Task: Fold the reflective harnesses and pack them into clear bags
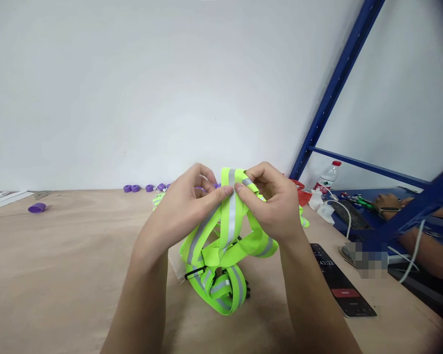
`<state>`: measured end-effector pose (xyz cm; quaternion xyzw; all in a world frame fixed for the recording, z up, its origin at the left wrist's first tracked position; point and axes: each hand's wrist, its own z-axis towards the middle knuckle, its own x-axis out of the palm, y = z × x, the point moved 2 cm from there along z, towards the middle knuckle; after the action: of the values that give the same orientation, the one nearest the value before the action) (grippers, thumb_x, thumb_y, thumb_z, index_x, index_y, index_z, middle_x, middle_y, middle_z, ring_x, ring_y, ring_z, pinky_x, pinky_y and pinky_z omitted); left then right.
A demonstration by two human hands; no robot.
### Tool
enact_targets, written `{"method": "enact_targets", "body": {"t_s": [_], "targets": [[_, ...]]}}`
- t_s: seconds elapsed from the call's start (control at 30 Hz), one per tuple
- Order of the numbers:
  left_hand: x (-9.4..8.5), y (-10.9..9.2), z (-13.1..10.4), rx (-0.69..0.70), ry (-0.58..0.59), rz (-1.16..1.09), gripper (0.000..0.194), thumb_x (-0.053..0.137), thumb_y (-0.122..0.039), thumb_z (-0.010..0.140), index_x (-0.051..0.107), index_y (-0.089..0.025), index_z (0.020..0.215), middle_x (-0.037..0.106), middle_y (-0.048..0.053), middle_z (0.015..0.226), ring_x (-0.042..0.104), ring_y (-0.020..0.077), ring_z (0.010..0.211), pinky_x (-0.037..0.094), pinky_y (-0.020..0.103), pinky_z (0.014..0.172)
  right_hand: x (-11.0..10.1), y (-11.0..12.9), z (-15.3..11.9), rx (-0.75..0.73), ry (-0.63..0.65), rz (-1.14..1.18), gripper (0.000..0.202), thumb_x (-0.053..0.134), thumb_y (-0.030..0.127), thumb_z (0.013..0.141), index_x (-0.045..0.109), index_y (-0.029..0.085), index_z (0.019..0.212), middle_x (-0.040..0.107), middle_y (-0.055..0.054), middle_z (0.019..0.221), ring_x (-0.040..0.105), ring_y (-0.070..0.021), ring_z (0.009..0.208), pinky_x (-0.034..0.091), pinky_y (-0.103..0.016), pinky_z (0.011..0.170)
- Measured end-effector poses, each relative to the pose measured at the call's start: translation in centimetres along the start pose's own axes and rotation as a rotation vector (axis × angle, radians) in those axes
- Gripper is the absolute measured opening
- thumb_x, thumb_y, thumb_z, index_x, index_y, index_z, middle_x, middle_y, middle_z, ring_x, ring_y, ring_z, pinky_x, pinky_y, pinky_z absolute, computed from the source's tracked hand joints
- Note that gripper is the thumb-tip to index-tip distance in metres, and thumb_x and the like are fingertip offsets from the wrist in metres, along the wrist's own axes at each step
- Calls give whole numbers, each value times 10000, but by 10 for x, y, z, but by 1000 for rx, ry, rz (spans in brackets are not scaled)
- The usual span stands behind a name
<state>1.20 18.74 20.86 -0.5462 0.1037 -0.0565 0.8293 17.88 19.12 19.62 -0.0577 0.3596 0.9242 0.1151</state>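
Note:
Both my hands pinch a neon yellow-green reflective strap (228,221) with a silver stripe down its middle. My left hand (188,201) grips its left edge between thumb and fingers. From the other side, my right hand (272,199) presses a thumb on the strap near its folded top. Below the hands, the rest of the strap hangs in loops, with a coiled part (225,290) low down by the table. A black slider buckle (195,273) shows on the lower left loop. The fingertips behind the strap are partly hidden.
Several purple rolled pieces (135,188) line the wall, and a purple cup-like piece (37,208) lies left. A phone (341,282) lies at right. Beyond stand a bottle (328,177) and a blue metal frame (328,98). Another person's arm (424,250) is at far right.

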Motion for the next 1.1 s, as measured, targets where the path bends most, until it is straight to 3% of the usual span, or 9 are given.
{"method": "enact_targets", "body": {"t_s": [0.13,0.2,0.3,0.4,0.53,0.7,0.87,0.97,1.1], "targets": [[4,1,3,-71,233,40,238,695,-359,862,653,-170,724,563,-9,636,509,107,506,354,203,433,4,-1,0,-9,-2,51,216,605,226,832,419,235,722,462,30,709,469,-130,655,401,-272,609],[4,0,4,-42,240,-12,274,703,-379,858,647,-170,689,532,-21,580,470,95,455,320,208,409,6,-1,-1,20,-23,81,220,617,268,836,417,241,746,459,32,703,463,-128,630,395,-269,583],[2,-1,4,26,116,-115,312,752,-387,818,626,-170,633,505,-30,518,424,80,408,287,210,381,6,0,-2,119,7,162,247,661,367,825,440,263,861,459,50,683,459,-124,561,378,-260,522],[-5,-2,1,61,-41,-261,292,774,-392,799,630,-188,649,482,-43,476,392,73,366,272,213,350,5,-1,-3,194,152,197,318,672,395,833,469,295,1056,450,74,654,438,-120,503,354,-254,492],[-22,-9,-2,201,-278,-417,295,719,-348,856,583,-205,638,411,-62,455,320,54,331,215,212,323,-1,-11,0,126,258,-65,261,593,263,882,558,276,1140,487,47,688,469,-133,564,373,-270,553],[-33,-25,-10,290,-410,-461,418,593,-299,957,505,-171,570,267,-69,453,205,30,312,149,216,312,-16,-26,7,-59,45,-511,312,539,110,820,628,259,1079,585,3,773,575,-191,713,439,-320,700],[-24,-43,-24,334,-562,-491,440,463,-291,1024,560,-166,613,305,-67,451,148,36,293,151,236,282,-22,-29,10,-216,-100,-616,353,526,81,780,633,260,1065,644,-68,1062,607,-274,1024,498,-409,853],[-22,-47,-28,352,-536,-503,450,408,-280,1041,558,-165,633,293,-73,453,136,25,276,167,212,276,-25,-32,12,-154,-127,-534,374,573,154,809,582,271,1165,626,-72,1178,626,-262,1010,530,-397,797],[-28,-42,-26,369,-361,-539,307,441,-166,987,606,-149,728,274,-68,466,244,22,274,162,158,266,-28,-40,12,13,-122,-424,413,663,282,830,520,289,1217,670,-41,1041,644,-203,788,517,-338,680]]}}
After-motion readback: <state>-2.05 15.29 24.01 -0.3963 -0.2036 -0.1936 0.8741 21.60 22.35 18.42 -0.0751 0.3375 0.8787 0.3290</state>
